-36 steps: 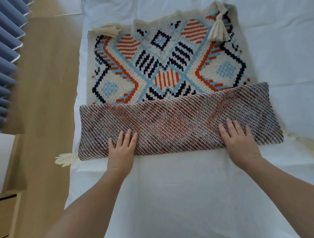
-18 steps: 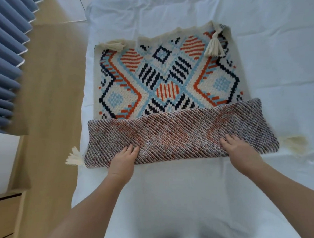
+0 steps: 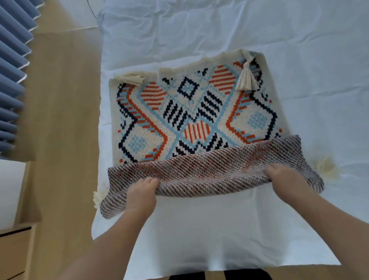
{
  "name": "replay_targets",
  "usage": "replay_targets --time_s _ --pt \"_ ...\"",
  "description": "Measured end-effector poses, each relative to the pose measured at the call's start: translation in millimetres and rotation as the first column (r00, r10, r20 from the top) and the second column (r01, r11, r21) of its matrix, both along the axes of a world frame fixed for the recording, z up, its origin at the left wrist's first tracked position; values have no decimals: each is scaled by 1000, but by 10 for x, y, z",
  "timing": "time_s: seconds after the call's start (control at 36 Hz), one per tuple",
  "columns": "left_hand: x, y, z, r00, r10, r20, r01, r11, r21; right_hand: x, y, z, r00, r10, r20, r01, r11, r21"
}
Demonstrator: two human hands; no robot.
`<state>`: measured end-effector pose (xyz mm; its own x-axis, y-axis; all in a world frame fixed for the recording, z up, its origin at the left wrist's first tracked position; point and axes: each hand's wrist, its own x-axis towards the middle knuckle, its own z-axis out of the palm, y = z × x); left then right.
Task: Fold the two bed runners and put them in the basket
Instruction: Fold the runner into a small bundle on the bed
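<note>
A woven bed runner (image 3: 190, 111) with an orange, blue and black diamond pattern and cream tassels lies on the white bed (image 3: 302, 48). Its near edge is folded over, showing the striped grey-red back (image 3: 212, 166). My left hand (image 3: 140, 194) grips that folded edge at the left, fingers tucked under it. At the right, my right hand (image 3: 286, 180) grips the same edge. The fold is lifted off the sheet between the two hands. A second runner and a basket are not in view.
The wooden floor (image 3: 65, 124) runs along the bed's left side. Blue curtains (image 3: 2, 74) hang at the far left, above a wooden cabinet (image 3: 8, 256). Bare white sheet (image 3: 205, 235) lies between me and the runner. A cable (image 3: 91, 12) trails at the top.
Both hands went from lying flat on the folded edge to curling under and gripping it. The fold's near edge has lifted off the sheet.
</note>
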<state>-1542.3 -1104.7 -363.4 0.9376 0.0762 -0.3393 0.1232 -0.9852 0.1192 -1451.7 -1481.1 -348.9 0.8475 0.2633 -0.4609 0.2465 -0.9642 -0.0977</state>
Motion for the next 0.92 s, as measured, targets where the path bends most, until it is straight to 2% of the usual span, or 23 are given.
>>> replay_targets --time_s 0.14,0.33,0.42,0.5,0.67,0.72,0.81,0.92 --pt "455 128 141 994 -14 107 2 994 107 470 145 202 992 13 124 -11 1000 -17" --pt "1034 278 289 984 33 174 -51 993 102 1091 375 409 961 94 259 -82 995 -54" --pt "1280 339 295 978 56 200 -81 990 118 1357 467 400 928 120 352 -121 993 -20" --pt "1519 414 227 975 54 214 -84 987 134 1602 554 327 918 157 364 -156 987 -31" --pt "1891 455 -60 974 35 224 -72 985 159 1994 647 -40 903 169 395 -127 983 -130" --pt "1936 425 -168 982 49 180 -82 980 183 2047 689 -176 916 165 366 -110 980 -167" --pt "1893 295 -313 996 51 70 -62 984 170 2000 779 -355 960 157 232 -113 975 -192" --pt "1679 97 -481 997 -66 -50 68 997 46 1765 852 -598 963 268 42 -257 952 -165"
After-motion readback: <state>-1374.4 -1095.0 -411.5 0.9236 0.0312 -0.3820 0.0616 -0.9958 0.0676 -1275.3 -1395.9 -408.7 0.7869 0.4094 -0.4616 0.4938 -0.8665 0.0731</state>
